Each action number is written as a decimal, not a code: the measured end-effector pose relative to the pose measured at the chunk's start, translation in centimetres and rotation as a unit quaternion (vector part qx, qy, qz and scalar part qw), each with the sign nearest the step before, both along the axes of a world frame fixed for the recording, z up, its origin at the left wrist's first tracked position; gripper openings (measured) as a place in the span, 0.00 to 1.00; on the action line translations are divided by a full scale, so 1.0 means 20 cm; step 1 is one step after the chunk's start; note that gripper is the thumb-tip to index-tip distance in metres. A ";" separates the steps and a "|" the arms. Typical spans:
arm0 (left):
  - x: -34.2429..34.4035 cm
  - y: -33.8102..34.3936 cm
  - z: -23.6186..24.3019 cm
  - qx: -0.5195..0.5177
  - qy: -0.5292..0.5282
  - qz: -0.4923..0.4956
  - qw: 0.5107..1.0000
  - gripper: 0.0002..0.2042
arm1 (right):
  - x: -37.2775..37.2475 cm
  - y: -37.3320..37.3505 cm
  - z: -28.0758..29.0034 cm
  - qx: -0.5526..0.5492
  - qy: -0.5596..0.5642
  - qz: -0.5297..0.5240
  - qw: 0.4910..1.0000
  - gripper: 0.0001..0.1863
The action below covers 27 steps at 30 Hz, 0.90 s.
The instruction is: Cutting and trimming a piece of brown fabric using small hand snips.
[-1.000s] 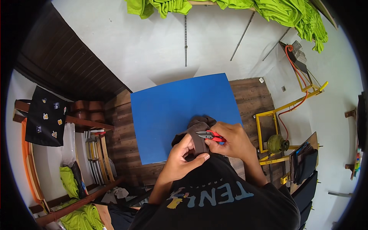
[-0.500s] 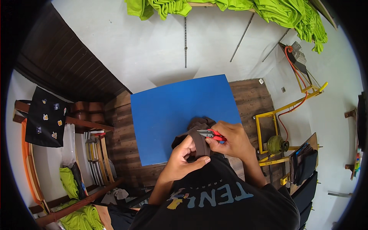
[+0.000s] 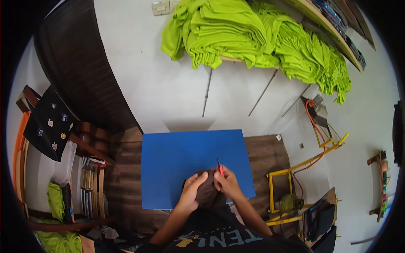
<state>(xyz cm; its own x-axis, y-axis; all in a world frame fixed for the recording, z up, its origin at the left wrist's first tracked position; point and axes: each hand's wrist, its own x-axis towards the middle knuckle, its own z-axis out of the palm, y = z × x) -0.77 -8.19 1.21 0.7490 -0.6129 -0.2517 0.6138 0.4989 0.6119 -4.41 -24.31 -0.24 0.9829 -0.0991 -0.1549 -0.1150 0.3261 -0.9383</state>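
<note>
- While the left hand [image 3: 190, 189] grips the brown cloth [image 3: 207, 194], the right hand [image 3: 228, 184] grasps red-handled snips [image 3: 221, 170].
- Between both hands, the cloth sits over the near side of the blue tabletop [image 3: 168, 158].

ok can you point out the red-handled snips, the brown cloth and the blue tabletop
Red-handled snips [image 3: 221, 170]: head view, on the red handle.
Brown cloth [image 3: 207, 193]: head view, on the fabric between the hands.
Blue tabletop [image 3: 192, 148]: head view, on its bare far part.
</note>
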 end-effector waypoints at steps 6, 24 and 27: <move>0.00 0.04 0.03 0.046 0.019 0.061 0.997 0.14 | 0.00 0.04 0.02 0.035 -0.011 -0.031 0.999 0.14; -0.07 0.05 0.27 0.003 -0.105 0.129 0.986 0.09 | -0.15 0.00 0.40 -0.418 -0.188 -0.050 0.887 0.14; -0.07 0.06 0.26 0.038 -0.151 0.121 0.980 0.11 | -0.15 0.02 0.41 -0.427 -0.174 -0.045 0.886 0.15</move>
